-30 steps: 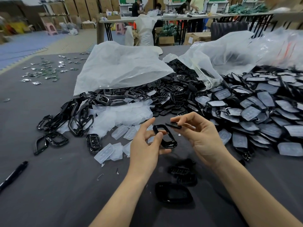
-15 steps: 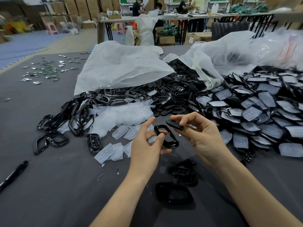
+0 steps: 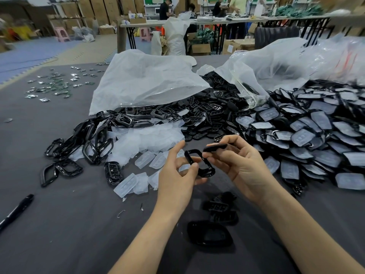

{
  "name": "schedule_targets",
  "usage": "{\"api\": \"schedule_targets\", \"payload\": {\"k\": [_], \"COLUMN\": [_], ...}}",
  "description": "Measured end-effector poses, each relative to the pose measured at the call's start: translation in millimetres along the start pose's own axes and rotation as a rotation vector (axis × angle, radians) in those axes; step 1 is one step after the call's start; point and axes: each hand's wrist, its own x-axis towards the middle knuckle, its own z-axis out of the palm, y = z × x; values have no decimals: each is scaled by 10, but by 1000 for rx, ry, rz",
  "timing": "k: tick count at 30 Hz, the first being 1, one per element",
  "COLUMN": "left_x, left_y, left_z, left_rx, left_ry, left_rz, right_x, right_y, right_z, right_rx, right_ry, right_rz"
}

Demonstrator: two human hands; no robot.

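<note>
My left hand (image 3: 175, 175) pinches a black oval plastic frame (image 3: 199, 163) by its left rim, thumb in front, index finger stretched out above. My right hand (image 3: 239, 161) holds a small flat black plastic piece (image 3: 214, 148) between thumb and fingers, just above the frame's top right edge and apart from it. Both hands hover over the grey table (image 3: 69, 224), in front of the heaps of parts.
Heaps of black frames (image 3: 94, 143), clear film pads (image 3: 142, 143) and black inserts (image 3: 207, 113) lie ahead, filmed parts (image 3: 308, 139) to the right, under plastic bags (image 3: 146, 82). A black shell (image 3: 209, 235) and inserts (image 3: 223, 208) lie near my wrists. A pen (image 3: 16, 211) lies left.
My right hand has brought the small black piece slightly lower and closer to the frame. The left hand keeps the frame almost still, its index finger more extended.
</note>
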Motion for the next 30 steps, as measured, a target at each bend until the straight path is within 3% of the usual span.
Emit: {"api": "schedule_targets", "payload": {"k": [11, 26, 30], "left_x": [-13, -21, -28], "left_y": [-6, 35, 48], "left_z": [-6, -3, 8], "left_rx": [12, 31, 29], "left_ry": [-25, -13, -9], "left_rz": [0, -3, -6], "right_x": [-10, 26, 10], "right_y": [-3, -56, -30], "right_z": [9, -67, -47], "right_rx": [-104, -358, -438], "right_ry": [45, 159, 104], "right_rz": [55, -104, -128]}}
